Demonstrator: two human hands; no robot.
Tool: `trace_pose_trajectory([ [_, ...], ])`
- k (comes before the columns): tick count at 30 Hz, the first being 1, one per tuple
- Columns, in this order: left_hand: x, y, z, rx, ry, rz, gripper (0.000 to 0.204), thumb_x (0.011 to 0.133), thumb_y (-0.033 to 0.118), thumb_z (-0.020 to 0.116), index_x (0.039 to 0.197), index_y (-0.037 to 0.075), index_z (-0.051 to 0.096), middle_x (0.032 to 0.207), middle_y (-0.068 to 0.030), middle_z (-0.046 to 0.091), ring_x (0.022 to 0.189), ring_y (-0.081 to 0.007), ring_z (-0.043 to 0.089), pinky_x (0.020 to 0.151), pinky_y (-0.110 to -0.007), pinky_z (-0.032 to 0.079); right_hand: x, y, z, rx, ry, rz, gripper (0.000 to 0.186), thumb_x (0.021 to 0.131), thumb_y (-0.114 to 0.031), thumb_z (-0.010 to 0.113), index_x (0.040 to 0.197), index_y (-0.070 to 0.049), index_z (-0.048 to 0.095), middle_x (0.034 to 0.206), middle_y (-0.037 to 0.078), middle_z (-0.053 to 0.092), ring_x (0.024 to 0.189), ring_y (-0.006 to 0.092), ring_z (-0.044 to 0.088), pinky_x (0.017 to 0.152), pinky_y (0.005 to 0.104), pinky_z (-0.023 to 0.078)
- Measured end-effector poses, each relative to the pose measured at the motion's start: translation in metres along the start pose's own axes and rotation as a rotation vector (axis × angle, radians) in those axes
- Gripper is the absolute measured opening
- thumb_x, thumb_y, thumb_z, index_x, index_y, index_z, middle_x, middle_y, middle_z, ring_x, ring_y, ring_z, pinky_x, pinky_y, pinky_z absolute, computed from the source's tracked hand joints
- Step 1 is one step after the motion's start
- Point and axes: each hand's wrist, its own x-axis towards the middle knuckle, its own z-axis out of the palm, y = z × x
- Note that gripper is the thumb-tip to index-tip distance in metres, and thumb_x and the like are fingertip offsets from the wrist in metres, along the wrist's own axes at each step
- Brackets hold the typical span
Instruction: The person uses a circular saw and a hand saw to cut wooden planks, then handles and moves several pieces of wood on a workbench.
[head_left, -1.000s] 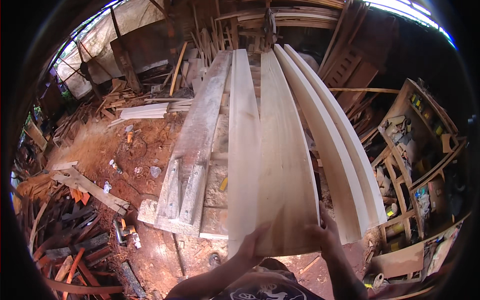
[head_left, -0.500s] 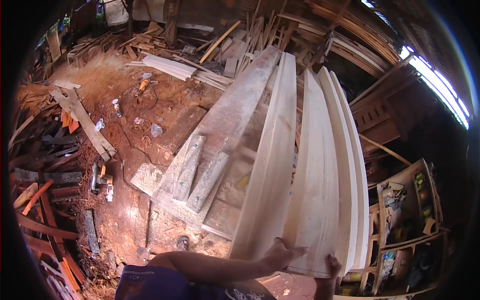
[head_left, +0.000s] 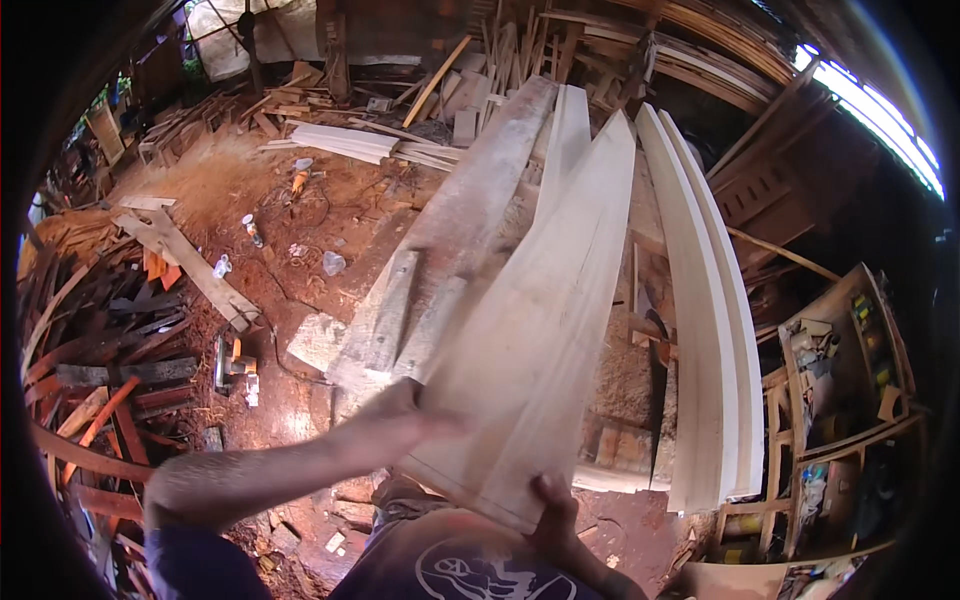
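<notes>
A wide pale wooden plank [head_left: 535, 320] slants across the workbench, its near end close to my body. My left hand [head_left: 415, 418] is closed on its left edge, the thumb lying over the top face. At the near right corner my right hand [head_left: 553, 512] grips the same plank, thumb up and the other fingers hidden beneath. Part of another pale board [head_left: 567, 140] shows beyond it, mostly covered. To the right stand more long pale boards [head_left: 690, 300], apart from my hands.
A dusty thick board [head_left: 470, 190] with wooden blocks [head_left: 395, 310] on it lies left of the plank. Wooden shelving [head_left: 790, 440] with odds and ends stands at right. Scrap wood [head_left: 110, 390] is heaped at left, and a power tool [head_left: 235, 365] sits on the earth floor.
Both hands have moved left with the plank. Its near end has swung left, now covering much of the neighbouring board and leaving a gap beside the right-hand boards.
</notes>
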Motion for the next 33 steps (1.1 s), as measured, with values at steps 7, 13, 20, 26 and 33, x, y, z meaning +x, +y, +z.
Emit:
trace_pose_trajectory([
  [7,-0.038,-0.006,-0.16,0.379,0.044,-0.008,0.085,0.077,0.063,0.076,0.12,-0.01,0.066,0.113,-0.0236,0.071,0.107,-0.0297,0.067,0.092,-0.039,0.05,0.036,0.084,0.117,-0.127,-0.253,-0.15,0.086,0.088,-0.038,0.072,0.152,0.0,0.03,0.142,0.018,0.05,0.13,0.0331,0.055,0.107,0.0499,0.05],
  [13,-0.008,-0.098,-0.233,0.05,-0.049,0.06,0.071,0.084,0.042,0.082,0.123,-0.013,0.06,0.113,-0.0172,0.069,0.101,-0.0205,0.066,0.093,-0.033,0.05,0.059,0.121,0.205,-0.01,0.098,-0.161,0.041,0.095,-0.018,0.061,0.132,-0.002,0.055,0.122,0.015,0.062,0.113,0.03,0.06,0.095,0.0427,0.052],
  [20,-0.013,-0.091,-0.22,-0.381,-0.242,0.185,0.049,0.095,0.025,0.073,0.128,-0.007,0.057,0.109,-0.0104,0.067,0.095,-0.0159,0.065,0.083,-0.032,0.053,0.056,0.126,0.215,0.122,0.288,-0.208,0.058,0.099,-0.041,0.059,0.14,-0.001,0.051,0.121,0.01,0.062,0.11,0.0202,0.061,0.093,0.0346,0.053],
  [26,0.01,-0.138,-0.173,-0.264,-0.351,0.278,0.069,0.09,0.039,0.078,0.126,-0.012,0.049,0.091,-0.0089,0.066,0.078,-0.0144,0.063,0.073,-0.033,0.052,0.042,0.115,0.188,0.182,0.357,-0.207,0.063,0.092,-0.032,0.068,0.141,0.003,0.049,0.13,0.017,0.064,0.118,0.0295,0.064,0.101,0.0433,0.054],
  [33,0.048,-0.227,-0.137,-0.195,-0.287,0.006,0.089,0.083,0.056,0.08,0.128,-0.011,0.044,0.092,-0.0118,0.063,0.083,-0.0186,0.063,0.073,-0.034,0.053,0.049,0.127,0.18,0.126,0.328,-0.217,0.054,0.102,-0.031,0.061,0.143,0.002,0.05,0.134,0.015,0.063,0.12,0.0249,0.064,0.103,0.0389,0.054],
])
